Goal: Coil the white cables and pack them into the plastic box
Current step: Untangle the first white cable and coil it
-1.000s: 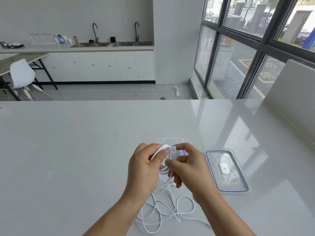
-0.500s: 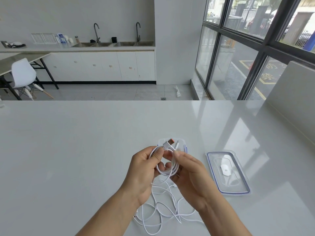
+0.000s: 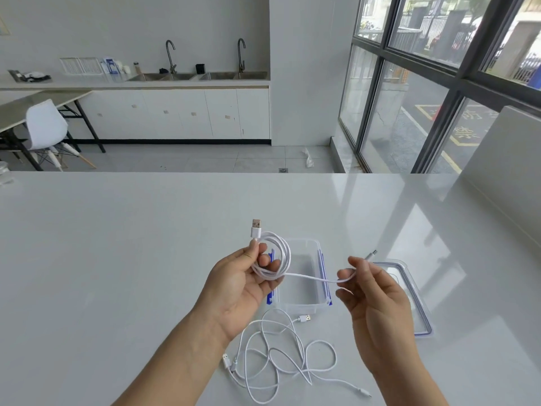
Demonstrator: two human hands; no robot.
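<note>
— Left hand [image 3: 237, 288] is gripping the coiled white cable [image 3: 265, 272], thumb pinning its loops; why is the right hand [image 3: 377, 300] pinching the tail out sideways?
— Likely it is guiding the last turn cleanly; the plastic box [image 3: 301, 291] is sitting open just beyond.

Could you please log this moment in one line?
left hand: holds coiled cable | right hand: pinches its end | loose cables: on table | box: open

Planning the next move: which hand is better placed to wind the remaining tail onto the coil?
Right. The right hand pinches the free tail just behind its small plug, so it can carry it round. The left hand is occupied holding the coil below the USB plug.
</note>
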